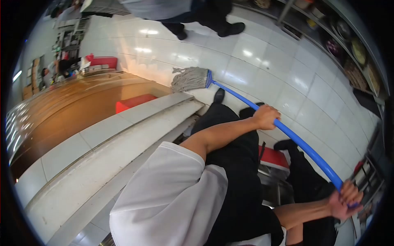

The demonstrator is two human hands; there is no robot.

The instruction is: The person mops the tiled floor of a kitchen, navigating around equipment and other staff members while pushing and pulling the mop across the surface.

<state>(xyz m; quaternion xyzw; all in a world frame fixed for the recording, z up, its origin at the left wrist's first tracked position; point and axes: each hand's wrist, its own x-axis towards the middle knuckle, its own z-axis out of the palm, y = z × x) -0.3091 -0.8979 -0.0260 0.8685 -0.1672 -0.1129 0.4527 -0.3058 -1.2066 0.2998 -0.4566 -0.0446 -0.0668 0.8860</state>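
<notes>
left hand [266, 117] wrapped snugly round the blue handle [305, 144] partway along, right hand [346, 201] clasped about its near end; the handle slants forward and left, grey mop head [191, 79] on tiled floor [283, 78], nearer the left grip.

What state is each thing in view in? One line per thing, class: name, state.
Tiled floor: shiny; wetness unclear
Blue mop handle: slanted, gripped
String mop head: strands bunched, apparently on the floor
Left hand: closed around the handle, partway along
Right hand: closed around the handle near its end
Shelving: loaded
</notes>
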